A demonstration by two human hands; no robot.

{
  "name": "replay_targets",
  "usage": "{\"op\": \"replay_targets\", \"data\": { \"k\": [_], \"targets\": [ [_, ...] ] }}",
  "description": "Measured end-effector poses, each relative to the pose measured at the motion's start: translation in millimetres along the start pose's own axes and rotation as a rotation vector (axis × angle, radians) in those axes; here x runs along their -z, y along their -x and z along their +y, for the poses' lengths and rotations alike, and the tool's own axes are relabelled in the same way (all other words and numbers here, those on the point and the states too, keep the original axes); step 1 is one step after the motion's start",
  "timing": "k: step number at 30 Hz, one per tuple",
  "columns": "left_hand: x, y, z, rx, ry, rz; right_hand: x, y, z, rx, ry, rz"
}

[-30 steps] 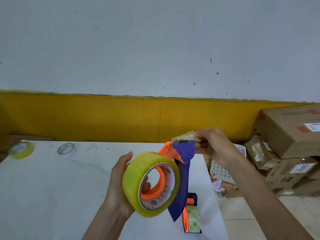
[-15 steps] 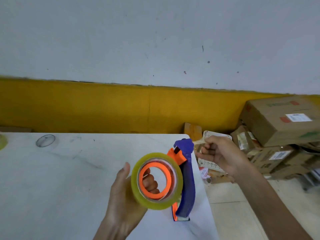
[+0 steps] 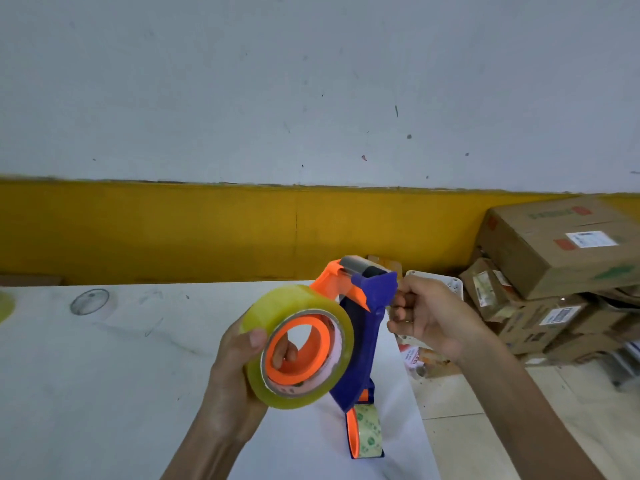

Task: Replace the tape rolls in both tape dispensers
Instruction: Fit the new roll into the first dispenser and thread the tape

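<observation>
A blue and orange tape dispenser point(image 3: 360, 344) is held up over the white table point(image 3: 86, 393), with a full yellowish clear tape roll point(image 3: 298, 306) sitting on its orange hub. My left hand point(image 3: 232, 372) grips that roll, thumb on its rim and fingers through the hub. My right hand point(image 3: 424, 317) is closed beside the blue head of the dispenser, pinching what looks like the tape end at the roller. A second dispenser point(image 3: 363, 433) with a thinner roll lies on the table below.
An almost spent tape core point(image 3: 90, 301) lies at the table's far left, and a yellow roll point(image 3: 5, 306) is cut by the left edge. Stacked cardboard boxes point(image 3: 554, 268) and a white perforated basket point(image 3: 446, 284) crowd the floor to the right.
The dispenser has tilted, so its roller head points up and to the right. My right hand has come back against the blue head. The second dispenser on the table shows again below.
</observation>
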State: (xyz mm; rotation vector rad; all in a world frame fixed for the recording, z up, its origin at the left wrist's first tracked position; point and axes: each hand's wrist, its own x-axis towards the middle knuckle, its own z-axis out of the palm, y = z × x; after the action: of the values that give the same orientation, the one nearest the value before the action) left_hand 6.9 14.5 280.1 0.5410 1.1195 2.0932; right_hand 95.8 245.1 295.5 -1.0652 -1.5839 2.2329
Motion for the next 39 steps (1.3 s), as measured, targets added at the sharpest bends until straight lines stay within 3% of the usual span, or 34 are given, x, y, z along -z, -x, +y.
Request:
{"op": "replay_targets", "data": {
  "k": [12, 18, 22, 31, 39],
  "targets": [
    [-10.9, -15.8, 13.2, -0.035, 0.045, 0.004, -44.0, 20.2, 5.3, -0.014, -0.279, -0.206],
    [-25.3, -28.7, 28.5, -0.213, 0.071, 0.018, -60.3, 22.8, -1.4, 0.029, -0.314, -0.343],
    [-28.0, -34.8, 38.1, -0.219, 0.090, -0.026, -69.4, 31.8, -11.6, 0.126, -0.298, -0.296],
    [-33.2, -30.1, 36.6, -0.242, 0.111, -0.005, -79.4, 49.7, -16.0, 0.680, -0.098, 0.027],
    [-27.1, -27.9, 31.1, -0.340, -0.175, 0.138, -76.4, 42.9, -1.2, 0.549, -0.202, -0.224]
  ]
}}
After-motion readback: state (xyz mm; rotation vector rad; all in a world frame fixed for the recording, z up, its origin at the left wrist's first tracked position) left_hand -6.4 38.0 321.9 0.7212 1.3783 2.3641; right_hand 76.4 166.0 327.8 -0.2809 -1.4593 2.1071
